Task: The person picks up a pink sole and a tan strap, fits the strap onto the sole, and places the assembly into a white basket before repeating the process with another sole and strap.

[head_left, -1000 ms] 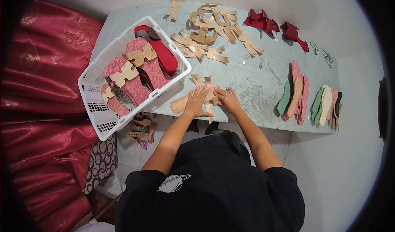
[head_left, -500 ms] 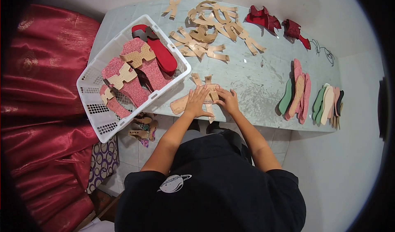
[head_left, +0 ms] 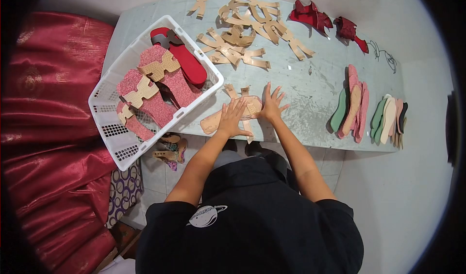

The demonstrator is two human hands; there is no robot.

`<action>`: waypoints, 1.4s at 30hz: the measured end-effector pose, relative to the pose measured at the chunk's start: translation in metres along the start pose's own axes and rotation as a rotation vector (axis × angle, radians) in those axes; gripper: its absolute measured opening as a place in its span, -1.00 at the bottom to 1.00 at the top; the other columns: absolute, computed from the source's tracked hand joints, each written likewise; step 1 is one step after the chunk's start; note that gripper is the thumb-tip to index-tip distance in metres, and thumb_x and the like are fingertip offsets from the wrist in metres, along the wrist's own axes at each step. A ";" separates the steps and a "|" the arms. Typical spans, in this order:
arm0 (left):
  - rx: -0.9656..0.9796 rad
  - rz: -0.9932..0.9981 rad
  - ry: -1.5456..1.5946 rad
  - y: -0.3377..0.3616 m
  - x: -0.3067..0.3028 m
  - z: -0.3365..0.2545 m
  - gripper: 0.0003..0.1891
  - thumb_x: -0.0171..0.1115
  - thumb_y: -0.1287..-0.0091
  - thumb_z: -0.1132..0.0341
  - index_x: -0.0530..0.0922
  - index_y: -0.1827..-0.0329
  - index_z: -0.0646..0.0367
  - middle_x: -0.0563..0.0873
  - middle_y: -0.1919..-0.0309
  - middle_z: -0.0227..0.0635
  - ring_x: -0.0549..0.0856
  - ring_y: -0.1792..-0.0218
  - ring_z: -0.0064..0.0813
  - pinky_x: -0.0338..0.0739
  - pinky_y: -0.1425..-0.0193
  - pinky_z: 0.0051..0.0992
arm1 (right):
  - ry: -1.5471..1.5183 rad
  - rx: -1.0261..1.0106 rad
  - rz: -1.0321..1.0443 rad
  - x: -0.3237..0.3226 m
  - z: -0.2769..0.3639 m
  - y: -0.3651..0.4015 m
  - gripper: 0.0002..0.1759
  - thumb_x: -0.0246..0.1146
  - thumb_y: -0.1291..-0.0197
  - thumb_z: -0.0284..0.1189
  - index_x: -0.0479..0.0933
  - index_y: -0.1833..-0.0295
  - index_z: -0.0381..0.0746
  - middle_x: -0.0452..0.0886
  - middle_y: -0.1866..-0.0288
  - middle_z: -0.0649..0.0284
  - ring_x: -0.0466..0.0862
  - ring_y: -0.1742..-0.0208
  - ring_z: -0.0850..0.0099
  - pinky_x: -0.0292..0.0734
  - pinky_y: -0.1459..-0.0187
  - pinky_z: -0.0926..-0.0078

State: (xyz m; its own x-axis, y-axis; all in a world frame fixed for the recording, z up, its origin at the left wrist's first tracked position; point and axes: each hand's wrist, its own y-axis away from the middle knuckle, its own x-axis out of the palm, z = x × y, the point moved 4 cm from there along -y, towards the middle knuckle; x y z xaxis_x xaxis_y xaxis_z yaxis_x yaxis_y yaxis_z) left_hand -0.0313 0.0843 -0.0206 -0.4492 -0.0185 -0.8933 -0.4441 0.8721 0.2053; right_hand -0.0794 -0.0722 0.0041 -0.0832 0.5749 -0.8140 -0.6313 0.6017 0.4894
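Note:
A tan shoe sole (head_left: 209,124) lies near the table's front edge, with a tan strap piece (head_left: 252,108) across its right part. Strap ends stick out above and below the sole. My left hand (head_left: 231,118) rests flat over the sole's middle with its fingers apart, hiding part of both pieces. At the sole's right end is my right hand (head_left: 273,107), fingers spread and pointing away from me. Its thumb side is close to the strap; whether it touches cannot be made out.
A white basket (head_left: 200,110) with pink and red sandals stands at left. Tan straps (head_left: 262,24) lie in a loose pile at the back, near red uppers (head_left: 310,17). Pink soles (head_left: 360,113) and cream soles (head_left: 388,113) sit at right beside green ones. Sandals (head_left: 170,150) are below the table.
My right hand has lifted its fingers off the strap and spread them, uncovering more of it. The strap's raised patch now lies flatter. My left hand stays on the sole.

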 end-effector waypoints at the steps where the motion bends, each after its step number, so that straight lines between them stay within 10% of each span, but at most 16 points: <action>1: 0.008 -0.007 -0.010 -0.001 0.001 0.000 0.33 0.25 0.44 -0.45 -0.14 -0.43 0.01 -0.13 -0.42 -0.28 -0.21 -0.42 -0.10 -0.33 -0.36 0.08 | -0.002 0.003 0.002 0.000 0.001 -0.001 0.60 0.60 0.76 -0.16 -0.39 -0.42 0.15 -0.49 -0.43 -0.14 -0.33 -0.42 -0.16 -0.25 -0.15 -0.43; 11: -0.004 -0.009 -0.045 0.000 -0.006 -0.004 0.18 0.31 0.45 -0.39 -0.02 -0.39 -0.42 -0.16 -0.43 -0.37 -0.20 -0.42 -0.14 -0.28 -0.38 0.02 | -0.001 0.198 0.033 0.003 -0.005 -0.004 0.63 0.60 0.74 -0.09 -0.50 -0.40 0.19 -0.53 -0.44 -0.05 -0.47 -0.42 -0.09 -0.41 -0.13 -0.49; 30: 0.011 -0.054 -0.024 0.002 -0.004 -0.003 0.18 0.31 0.45 -0.40 0.02 -0.39 -0.37 -0.12 -0.43 -0.34 -0.17 -0.42 -0.15 -0.29 -0.39 0.01 | -0.064 -0.012 -0.232 0.013 -0.025 0.030 0.37 0.48 0.47 0.03 -0.24 -0.44 -0.02 -0.40 -0.42 -0.19 -0.36 -0.40 -0.23 -0.38 -0.07 -0.54; 42: 0.030 -0.047 -0.016 0.001 -0.002 -0.001 0.18 0.26 0.42 -0.45 0.02 -0.40 -0.31 -0.14 -0.43 -0.28 -0.19 -0.41 -0.06 -0.28 -0.35 0.10 | -0.124 0.173 -0.052 0.019 -0.011 0.024 0.34 0.49 0.36 -0.10 -0.32 -0.43 0.02 -0.47 -0.43 -0.12 -0.46 -0.41 -0.15 -0.40 -0.12 -0.50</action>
State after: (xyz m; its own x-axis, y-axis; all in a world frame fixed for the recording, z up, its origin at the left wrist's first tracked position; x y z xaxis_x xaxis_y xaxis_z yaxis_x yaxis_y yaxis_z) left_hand -0.0319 0.0847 -0.0185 -0.4161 -0.0520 -0.9078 -0.4406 0.8849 0.1513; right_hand -0.1047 -0.0532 -0.0037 0.0487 0.5978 -0.8001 -0.4896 0.7125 0.5026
